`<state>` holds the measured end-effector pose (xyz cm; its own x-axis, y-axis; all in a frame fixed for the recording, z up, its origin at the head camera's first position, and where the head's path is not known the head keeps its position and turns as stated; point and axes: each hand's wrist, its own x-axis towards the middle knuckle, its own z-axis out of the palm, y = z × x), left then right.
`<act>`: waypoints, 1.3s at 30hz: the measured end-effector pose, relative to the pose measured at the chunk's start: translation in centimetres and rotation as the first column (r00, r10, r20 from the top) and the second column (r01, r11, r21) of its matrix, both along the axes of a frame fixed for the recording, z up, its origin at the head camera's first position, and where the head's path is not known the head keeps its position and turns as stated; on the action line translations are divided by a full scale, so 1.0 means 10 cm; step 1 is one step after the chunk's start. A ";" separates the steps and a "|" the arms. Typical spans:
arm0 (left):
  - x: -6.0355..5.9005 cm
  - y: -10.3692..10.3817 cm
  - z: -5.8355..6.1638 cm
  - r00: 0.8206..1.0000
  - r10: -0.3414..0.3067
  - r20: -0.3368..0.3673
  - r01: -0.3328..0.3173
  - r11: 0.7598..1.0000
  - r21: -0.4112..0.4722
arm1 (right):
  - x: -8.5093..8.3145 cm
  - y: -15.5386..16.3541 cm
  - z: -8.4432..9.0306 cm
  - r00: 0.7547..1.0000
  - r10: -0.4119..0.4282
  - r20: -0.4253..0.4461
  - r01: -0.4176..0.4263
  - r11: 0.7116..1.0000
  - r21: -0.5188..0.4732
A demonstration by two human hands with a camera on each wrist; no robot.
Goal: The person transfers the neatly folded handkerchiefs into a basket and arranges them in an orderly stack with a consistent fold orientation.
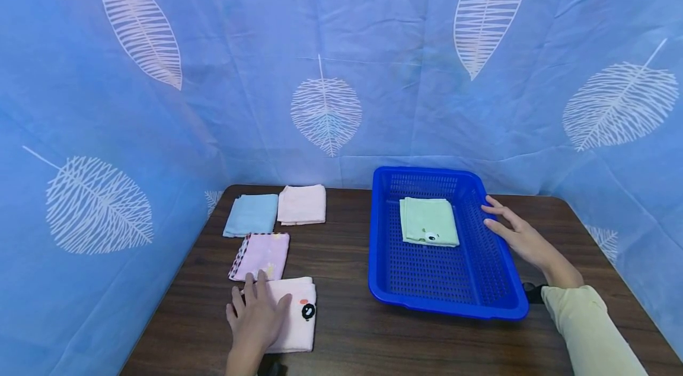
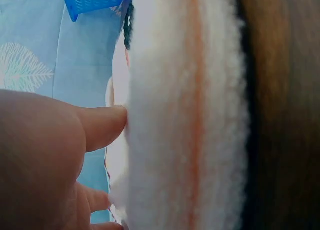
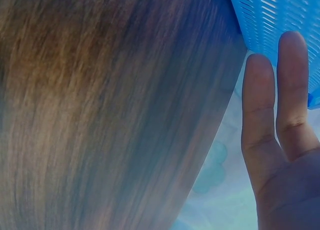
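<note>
The folded pale pink terry towel with a black-and-red motif (image 1: pixel 292 314) lies at the near left of the dark wooden table (image 1: pixel 341 328). The left hand (image 1: pixel 255 316) rests flat on it, fingers straight. The towel is likely light, soft, limp; grip a folded edge, supporting all layers. The right hand (image 1: pixel 520 233), fingers extended, touches the right rim of the blue perforated plastic basket (image 1: pixel 504 257).

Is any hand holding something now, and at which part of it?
Nothing is gripped. The left hand rests flat on the pink folded towel, on its left part. The right hand touches the blue basket at its right rim with straight fingers.
</note>
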<state>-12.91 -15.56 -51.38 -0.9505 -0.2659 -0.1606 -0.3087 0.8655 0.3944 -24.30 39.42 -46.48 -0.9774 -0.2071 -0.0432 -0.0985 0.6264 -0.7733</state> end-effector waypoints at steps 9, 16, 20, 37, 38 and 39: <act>0.01 -0.05 0.02 0.999 0.037 0.024 -0.037 0.999 0.005 | 0.01 0.00 0.01 1.000 0.004 -0.001 -0.004 1.000 -0.012; 0.03 -0.07 0.04 0.998 0.062 0.006 -0.061 0.998 -0.017 | 0.01 -0.01 0.02 1.000 0.004 0.010 -0.004 1.000 -0.018; 0.03 -0.07 0.04 0.997 0.076 0.009 -0.076 0.996 -0.043 | 0.00 -0.01 0.01 1.000 0.004 0.006 -0.004 1.000 -0.021; 0.04 -0.07 0.03 0.996 0.087 -0.009 -0.087 0.989 -0.117 | 0.01 -0.01 0.03 1.000 0.010 -0.002 -0.010 1.000 -0.002; 0.04 -0.07 0.03 0.996 0.085 -0.017 -0.087 0.989 -0.123 | 0.01 -0.01 0.03 1.000 0.009 -0.001 -0.009 1.000 -0.002; 0.04 -0.06 0.02 0.996 0.082 -0.028 -0.085 0.988 -0.126 | 0.00 -0.01 0.03 1.000 0.007 0.001 -0.007 1.000 -0.003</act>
